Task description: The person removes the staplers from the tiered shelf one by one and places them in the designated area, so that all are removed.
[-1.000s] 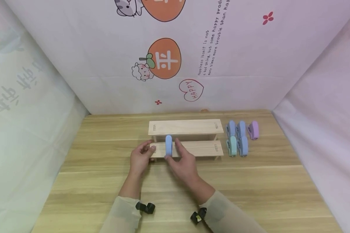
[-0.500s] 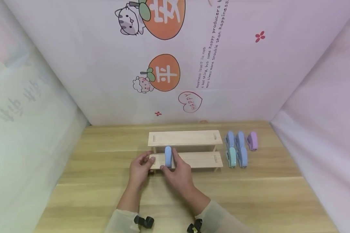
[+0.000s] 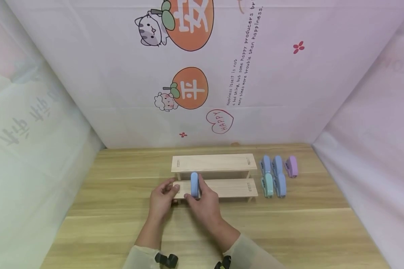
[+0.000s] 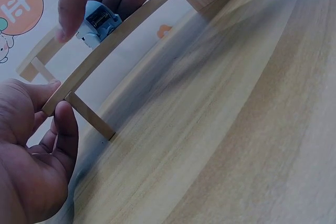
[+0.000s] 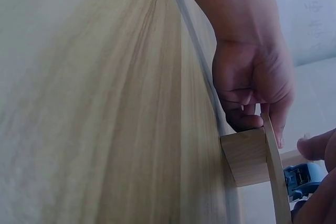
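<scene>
A blue, round-topped plastic clip (image 3: 194,184) stands on the front wooden shelf (image 3: 225,188), towards its left end. My right hand (image 3: 206,203) holds it, with the thumb at the near side and a finger along its right side. Part of the clip is hidden by those fingers; in the left wrist view a dark slot shows in its side. At the left end of the board my left hand (image 3: 161,201) grips the edge. In the left wrist view its thumb (image 4: 44,92) lies on top and a finger (image 4: 66,127) is underneath.
Behind the front shelf stands a second wooden shelf (image 3: 213,163). Right of both, on the wood-grain table (image 3: 289,231), several blue clips (image 3: 277,164), a green clip (image 3: 268,185) and a purple clip (image 3: 291,166) are grouped. A printed white cloth (image 3: 272,74) hangs behind.
The head view has tilted up, so the table sits lower in it. My right thumb has shifted slightly left at the clip's near end. My left hand keeps its grip on the shelf.
</scene>
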Tool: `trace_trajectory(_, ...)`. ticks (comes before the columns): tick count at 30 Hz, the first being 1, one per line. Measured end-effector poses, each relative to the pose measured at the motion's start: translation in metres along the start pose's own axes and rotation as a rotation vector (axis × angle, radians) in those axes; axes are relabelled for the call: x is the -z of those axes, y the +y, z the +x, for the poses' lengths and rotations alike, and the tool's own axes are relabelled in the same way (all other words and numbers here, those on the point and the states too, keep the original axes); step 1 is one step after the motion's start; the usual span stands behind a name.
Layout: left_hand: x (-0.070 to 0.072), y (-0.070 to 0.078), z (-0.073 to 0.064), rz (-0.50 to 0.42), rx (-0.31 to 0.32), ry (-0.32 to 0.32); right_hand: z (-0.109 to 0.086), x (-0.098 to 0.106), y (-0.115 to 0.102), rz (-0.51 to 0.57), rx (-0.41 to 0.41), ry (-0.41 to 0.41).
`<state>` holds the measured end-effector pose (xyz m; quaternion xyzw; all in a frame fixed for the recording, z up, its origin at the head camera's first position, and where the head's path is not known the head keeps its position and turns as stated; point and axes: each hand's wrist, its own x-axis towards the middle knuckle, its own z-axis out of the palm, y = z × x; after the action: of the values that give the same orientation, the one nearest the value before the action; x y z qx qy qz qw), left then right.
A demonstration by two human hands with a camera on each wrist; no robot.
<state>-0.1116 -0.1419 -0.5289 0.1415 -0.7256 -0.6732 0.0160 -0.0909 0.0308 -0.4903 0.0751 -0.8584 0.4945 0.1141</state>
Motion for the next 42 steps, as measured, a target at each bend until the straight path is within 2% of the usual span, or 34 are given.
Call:
trace_trajectory(16,-0.003,0.006,-0.001,0.004,0.001,0.007,0.002,0.001,0.005,0.055,0.063,-0.001)
trace_trajectory(23,-0.003,0.005,-0.002,-0.007,-0.001,0.006,0.001,0.002,0.006,0.048,0.079,-0.011)
trace_trajectory(30,-0.002,0.003,-0.001,-0.011,-0.004,0.012,0.000,0.006,0.006,0.063,0.040,-0.037)
trace_trajectory(42,-0.002,0.000,0.002,-0.029,-0.009,0.013,-0.002,0.011,0.010,0.077,0.012,-0.029)
